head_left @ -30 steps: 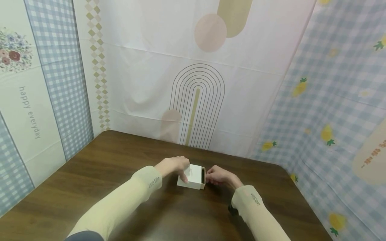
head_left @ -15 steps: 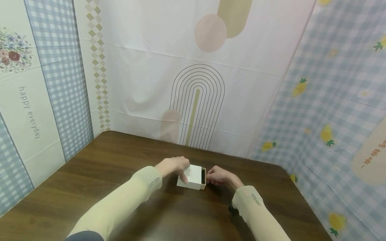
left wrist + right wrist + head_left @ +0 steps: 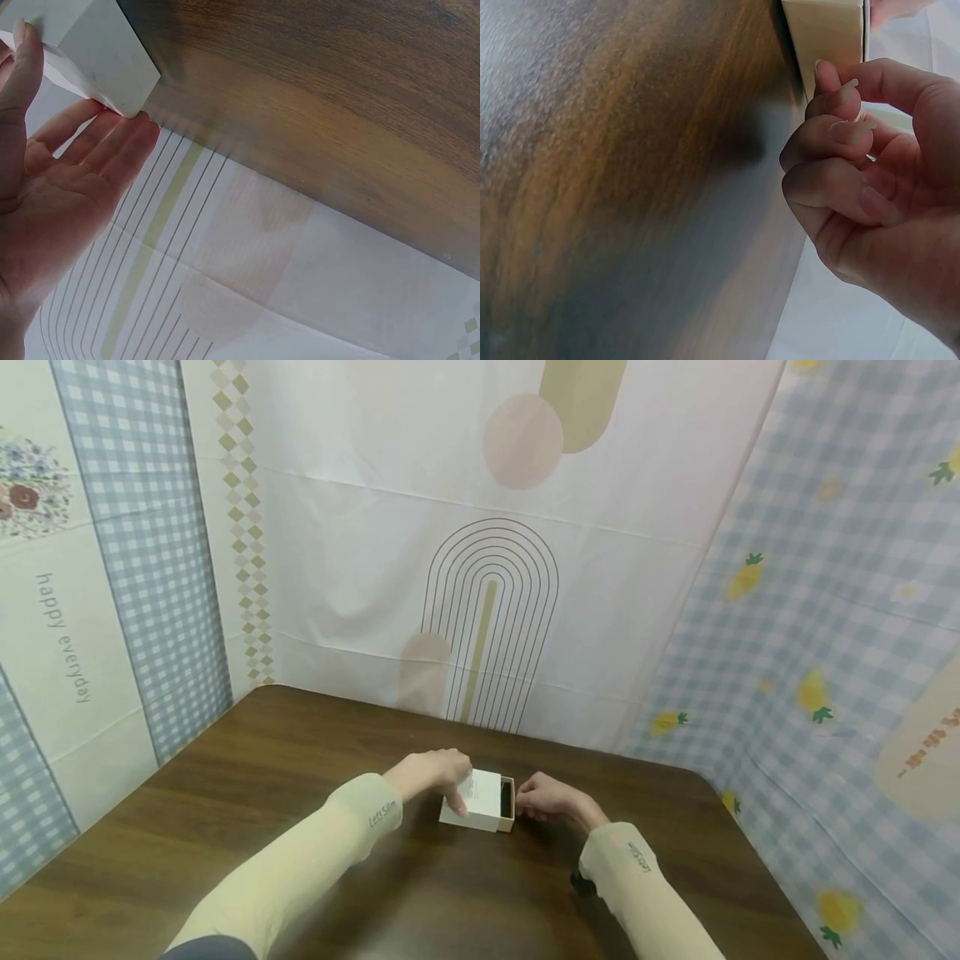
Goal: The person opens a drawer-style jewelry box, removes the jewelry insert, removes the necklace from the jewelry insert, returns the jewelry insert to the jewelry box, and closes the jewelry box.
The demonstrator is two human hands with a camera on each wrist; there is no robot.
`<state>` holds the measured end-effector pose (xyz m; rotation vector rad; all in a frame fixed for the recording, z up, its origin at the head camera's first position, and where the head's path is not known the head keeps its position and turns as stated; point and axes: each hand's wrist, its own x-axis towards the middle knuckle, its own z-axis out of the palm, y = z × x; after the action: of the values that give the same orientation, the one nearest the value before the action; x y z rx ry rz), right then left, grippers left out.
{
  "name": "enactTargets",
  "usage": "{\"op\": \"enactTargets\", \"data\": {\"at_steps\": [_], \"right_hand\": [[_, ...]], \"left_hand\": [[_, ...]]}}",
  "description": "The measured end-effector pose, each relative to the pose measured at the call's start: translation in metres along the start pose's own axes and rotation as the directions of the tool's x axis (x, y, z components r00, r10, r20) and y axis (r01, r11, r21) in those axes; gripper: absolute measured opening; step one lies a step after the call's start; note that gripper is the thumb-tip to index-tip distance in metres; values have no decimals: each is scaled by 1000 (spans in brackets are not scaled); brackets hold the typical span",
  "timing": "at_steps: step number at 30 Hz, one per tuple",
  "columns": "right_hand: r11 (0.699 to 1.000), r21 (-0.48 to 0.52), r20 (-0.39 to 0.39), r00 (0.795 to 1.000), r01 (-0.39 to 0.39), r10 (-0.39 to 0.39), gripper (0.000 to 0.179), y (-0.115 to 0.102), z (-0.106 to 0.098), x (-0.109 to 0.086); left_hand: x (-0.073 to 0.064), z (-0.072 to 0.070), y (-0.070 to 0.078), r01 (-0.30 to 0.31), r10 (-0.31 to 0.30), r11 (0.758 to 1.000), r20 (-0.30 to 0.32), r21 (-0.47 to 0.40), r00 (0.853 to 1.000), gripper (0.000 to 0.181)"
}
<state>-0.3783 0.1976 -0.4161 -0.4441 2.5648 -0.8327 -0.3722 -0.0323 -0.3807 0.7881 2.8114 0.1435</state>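
Observation:
A small white box (image 3: 484, 789) with faint print on its top lies on the table. Its cream inner drawer (image 3: 506, 826) sticks out a short way to the right, and something dark (image 3: 506, 798) shows inside. My left hand (image 3: 432, 773) grips the box from its left, thumb on the near side; in the left wrist view the fingertips press against its white side (image 3: 112, 64). At the drawer's end, my right hand (image 3: 552, 797) has its fingers curled, and in the right wrist view thumb and forefinger pinch the edge of the drawer panel (image 3: 826, 34).
The brown wooden table (image 3: 315, 735) spreads around the box. Behind it hangs a white patterned cloth (image 3: 360, 568), with checked cloths (image 3: 795, 635) at the sides. A dark strap (image 3: 582, 884) shows under the right sleeve.
The drawer has slid slightly farther out to the right, along with my right hand. My left hand and the white outer box have stayed in place.

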Motion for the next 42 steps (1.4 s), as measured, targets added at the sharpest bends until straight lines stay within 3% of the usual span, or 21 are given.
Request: {"op": "enactTargets", "data": {"at_steps": [9,26,42], "right_hand": [[1000,-27,-2,1000,11,-11,23,2,-2,0],[998,52,4,999,-32,32,21,3,-2,-1],[998,53,10,999,-35,34,21,3,-3,-2]], "left_hand": [[1,1,0,2,-2,1000,-7,0,1000,42],[0,1,0,4,-4,1000,-9,1,1000,42],[-1,1,1,-2,2,1000,-4,21,1000,43]]}}
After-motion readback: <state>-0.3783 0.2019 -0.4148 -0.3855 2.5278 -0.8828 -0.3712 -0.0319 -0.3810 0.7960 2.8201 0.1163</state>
